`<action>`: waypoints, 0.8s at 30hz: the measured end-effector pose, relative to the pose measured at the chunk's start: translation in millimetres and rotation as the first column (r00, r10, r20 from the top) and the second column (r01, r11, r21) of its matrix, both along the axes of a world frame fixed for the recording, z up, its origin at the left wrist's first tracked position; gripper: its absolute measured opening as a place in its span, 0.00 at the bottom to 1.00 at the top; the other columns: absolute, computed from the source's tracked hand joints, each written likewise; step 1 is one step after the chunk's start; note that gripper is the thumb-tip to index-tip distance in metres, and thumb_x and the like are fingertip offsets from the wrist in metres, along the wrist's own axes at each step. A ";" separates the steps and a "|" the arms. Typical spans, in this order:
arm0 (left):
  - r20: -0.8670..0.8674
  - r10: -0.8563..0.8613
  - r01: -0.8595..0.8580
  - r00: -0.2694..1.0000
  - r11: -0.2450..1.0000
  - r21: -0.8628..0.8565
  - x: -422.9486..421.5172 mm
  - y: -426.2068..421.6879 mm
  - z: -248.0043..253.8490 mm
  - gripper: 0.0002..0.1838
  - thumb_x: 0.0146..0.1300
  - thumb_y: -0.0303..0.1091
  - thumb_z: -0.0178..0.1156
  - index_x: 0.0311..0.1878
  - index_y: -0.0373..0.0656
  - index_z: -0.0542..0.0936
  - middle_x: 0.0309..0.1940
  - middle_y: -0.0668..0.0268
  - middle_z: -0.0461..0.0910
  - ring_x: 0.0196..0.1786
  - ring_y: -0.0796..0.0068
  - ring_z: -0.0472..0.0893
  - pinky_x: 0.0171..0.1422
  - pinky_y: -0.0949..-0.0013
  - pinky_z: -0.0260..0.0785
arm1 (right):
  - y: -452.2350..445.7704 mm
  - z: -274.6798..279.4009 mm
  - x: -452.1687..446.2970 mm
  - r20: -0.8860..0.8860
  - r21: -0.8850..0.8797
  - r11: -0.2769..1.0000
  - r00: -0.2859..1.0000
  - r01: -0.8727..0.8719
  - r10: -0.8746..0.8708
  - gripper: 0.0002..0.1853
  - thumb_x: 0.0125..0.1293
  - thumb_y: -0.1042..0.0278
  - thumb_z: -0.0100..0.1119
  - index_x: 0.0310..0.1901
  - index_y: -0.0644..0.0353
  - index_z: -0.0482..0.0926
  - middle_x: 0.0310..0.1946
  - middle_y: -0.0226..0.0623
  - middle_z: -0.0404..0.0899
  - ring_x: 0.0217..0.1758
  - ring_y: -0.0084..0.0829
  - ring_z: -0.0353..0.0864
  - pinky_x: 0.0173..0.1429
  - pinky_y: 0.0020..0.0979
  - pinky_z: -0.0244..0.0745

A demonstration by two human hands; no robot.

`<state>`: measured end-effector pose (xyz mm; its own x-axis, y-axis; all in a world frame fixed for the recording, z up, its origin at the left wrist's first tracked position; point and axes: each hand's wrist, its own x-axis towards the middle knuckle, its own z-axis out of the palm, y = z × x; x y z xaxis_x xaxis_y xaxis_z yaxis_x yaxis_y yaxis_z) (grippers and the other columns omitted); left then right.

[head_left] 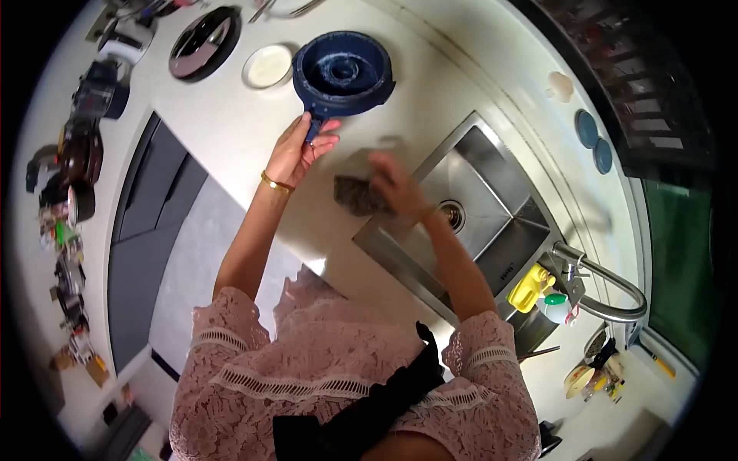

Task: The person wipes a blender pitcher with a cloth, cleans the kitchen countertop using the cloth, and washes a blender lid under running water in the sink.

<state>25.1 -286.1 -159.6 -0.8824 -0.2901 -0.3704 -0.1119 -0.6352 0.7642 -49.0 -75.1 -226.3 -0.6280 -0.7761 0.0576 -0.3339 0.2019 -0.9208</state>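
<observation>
My left hand point(298, 154) grips the short handle of a round dark blue juicer bowl point(343, 107), which has a raised ring in its centre and whitish residue inside. The bowl is at the far side of the counter, beside a small round dish point(267, 67) with pale contents. Motion blurs my right hand point(397, 187), which is by the near left corner of the sink. A crumpled dark grey cloth point(357, 197), also smeared, appears held in its fingers; the exact grip is hard to see.
To the right is a steel sink point(477, 154) with a curved tap point(615, 309) and a yellow bottle point(529, 290). A dark round plate point(204, 44) sits at the back left. Two blue discs point(586, 128) lie near the window. Grey cabinets point(154, 184) stand at left.
</observation>
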 end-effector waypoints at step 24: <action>0.044 0.009 -0.003 0.999 0.990 -0.139 22.8 -28.7 -0.1 0.23 0.64 0.48 0.37 0.51 0.39 0.66 0.40 0.58 0.74 0.33 0.73 0.73 0.40 0.72 0.64 | -143.7 -27.0 -157.7 -0.512 0.573 0.789 0.849 0.221 0.134 0.23 0.63 0.50 0.31 0.61 0.35 0.53 0.65 0.27 0.45 0.68 0.33 0.38 0.65 0.51 0.32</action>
